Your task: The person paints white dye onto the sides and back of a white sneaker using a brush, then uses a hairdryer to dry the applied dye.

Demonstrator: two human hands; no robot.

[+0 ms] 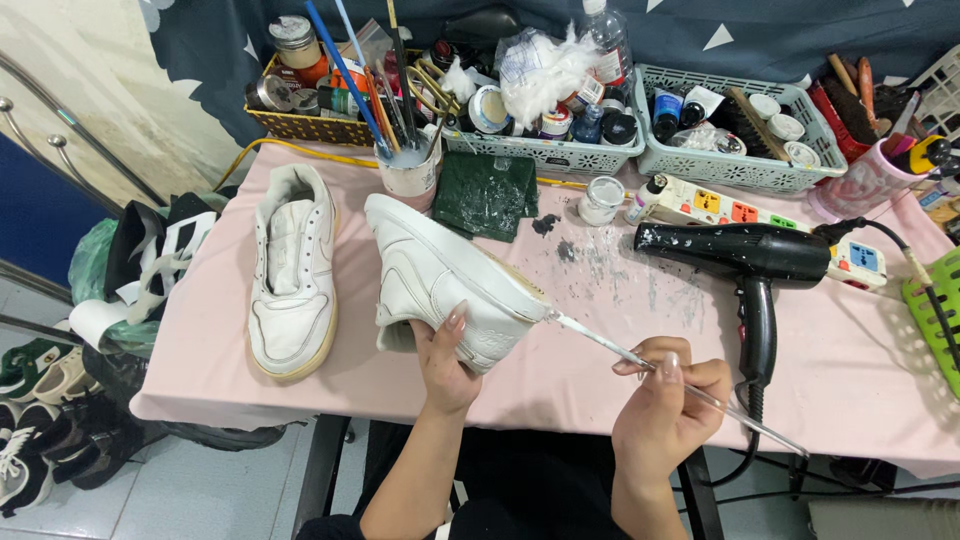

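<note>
Surface: a table [620,330] under a pale pink cloth, flecked with dried paint near its middle, its back edge against the wall
Room: a dark blue cloth with white triangles hangs behind the table; grey tiled floor below; a metal rail at far left
Left hand: the left hand [447,350] grips a white sneaker [445,275] from below at its heel end, thumb up on the side, the shoe tilted on its side just above the cloth
Right hand: the right hand [668,400] pinches a thin paintbrush [640,358] between thumb and fingers; the brush tip touches the sneaker's sole edge at the heel
Shoes on the table: two, the held one and a second white sneaker [292,270] lying upright to its left, sole yellowish, near but not touching
Baskets: three along the back edge, a yellow basket [310,125] at left, then two pale green baskets [735,165] filled with jars, bottles and brushes
Cup: one white cup [408,172] of brushes and pencils, behind the held shoe
Hairdryer: one black hairdryer [745,262], paint-spattered, lying right of the shoe, handle toward the table's front
Power strip: one white power strip [770,215] just behind the hairdryer
Small jar: one white jar [602,200] beside a dark green rag [487,192]
Floor: several shoes [35,420] heaped at lower left; I cannot count them
</note>
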